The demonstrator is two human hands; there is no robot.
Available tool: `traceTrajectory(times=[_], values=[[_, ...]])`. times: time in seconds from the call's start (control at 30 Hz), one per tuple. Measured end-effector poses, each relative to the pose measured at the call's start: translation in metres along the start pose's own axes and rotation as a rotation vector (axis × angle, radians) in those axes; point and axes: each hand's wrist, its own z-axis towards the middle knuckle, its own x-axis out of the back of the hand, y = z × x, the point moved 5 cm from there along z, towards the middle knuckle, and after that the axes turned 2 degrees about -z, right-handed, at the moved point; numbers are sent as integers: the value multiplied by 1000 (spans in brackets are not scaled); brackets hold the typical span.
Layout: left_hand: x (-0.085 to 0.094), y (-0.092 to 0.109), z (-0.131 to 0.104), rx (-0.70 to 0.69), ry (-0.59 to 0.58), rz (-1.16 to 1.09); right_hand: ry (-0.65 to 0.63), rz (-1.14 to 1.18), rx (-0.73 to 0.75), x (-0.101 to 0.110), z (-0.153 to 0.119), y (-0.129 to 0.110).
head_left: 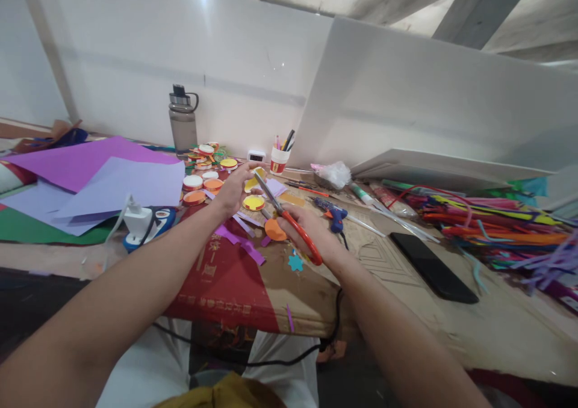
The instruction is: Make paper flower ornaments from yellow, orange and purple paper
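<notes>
My right hand (309, 224) is closed round a pair of scissors (301, 233) with orange-red handles. The blades point up and to the left, towards my left hand. My left hand (237, 190) grips a yellow piece of paper (253, 182) close to the blade tips. Just below it on the table sits a round yellow-topped disc (253, 203). An orange paper circle (275, 230) lies under the scissors. A blue paper flower shape (295, 261) rests nearer to me. Purple paper scraps (246, 248) are scattered below my left hand.
Several round discs (193, 183) and a bottle (183, 122) stand behind my left arm. Purple sheets (121, 185) and a power strip (151, 227) lie left. Rightward are a blue glue gun (336, 216), a phone (431, 266) and colourful strips (506, 221). A pen cup (279, 160) stands behind.
</notes>
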Motion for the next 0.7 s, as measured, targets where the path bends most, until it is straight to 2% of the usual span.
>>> traceTrajectory(times=[0.7], values=[[1, 0, 1, -7, 1, 31, 17, 31, -66, 0, -1, -7]])
